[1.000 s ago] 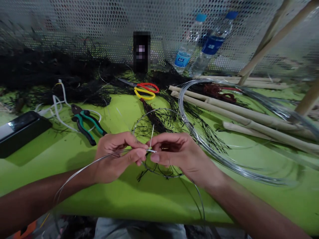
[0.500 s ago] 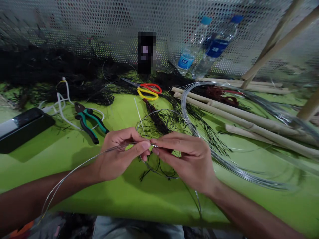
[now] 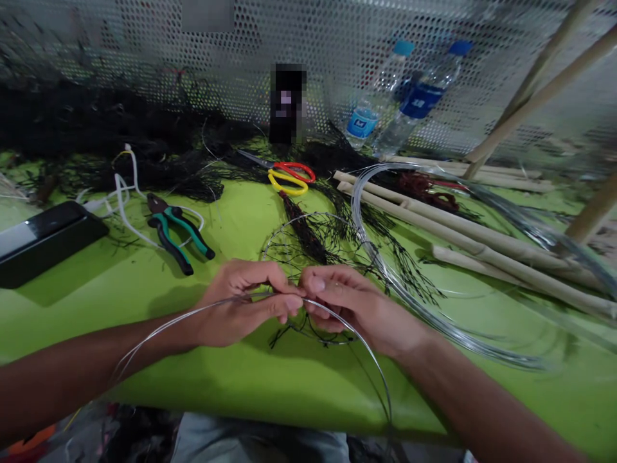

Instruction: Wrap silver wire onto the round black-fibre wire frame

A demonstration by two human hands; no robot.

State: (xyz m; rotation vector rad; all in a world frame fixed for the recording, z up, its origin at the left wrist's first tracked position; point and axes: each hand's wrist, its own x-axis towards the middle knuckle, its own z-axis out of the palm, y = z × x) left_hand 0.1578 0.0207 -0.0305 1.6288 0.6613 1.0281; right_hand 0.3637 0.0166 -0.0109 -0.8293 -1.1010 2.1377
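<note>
A: Hands?

B: L hand (image 3: 243, 310) pinches silvery wire (image 3: 361, 339) btwn thumb & forefinger. R hand (image 3: 359, 307) right beside it, fingers curled by same wire; can't tell whether they grasp it or only touch.

A: Wire loc.?

B: Mid-scene, held above near part of green table (image 3: 231, 379). Runs left over L forearm, approx. two strands there; right side arcs down past R fingers toward near edge.

A: Tips for this finger work?

B: My view: pinch tight w/ L, close to the spot R works. Small, even bends; springy stuff, prob. kinks if forced. Loose lengths want slack, clear of netting (image 3: 308, 238) & wire hoop (image 3: 273, 233) just beyond hands, else snag risk. Mind cut ends vs. fingertips. Pliers (image 3: 162, 215) far left of hands if fingers can't bend it.

A: Labels, brands?

B: Two bottles, far right of ctr. Left one: light-blue label (image 3: 361, 124), white mark, too blurry. Right one: dark-blue label (image 3: 421, 99), white characters, can't read. Black box (image 3: 62, 238) at left: pale patch on top, no legible text. No brand ID'd.
</note>
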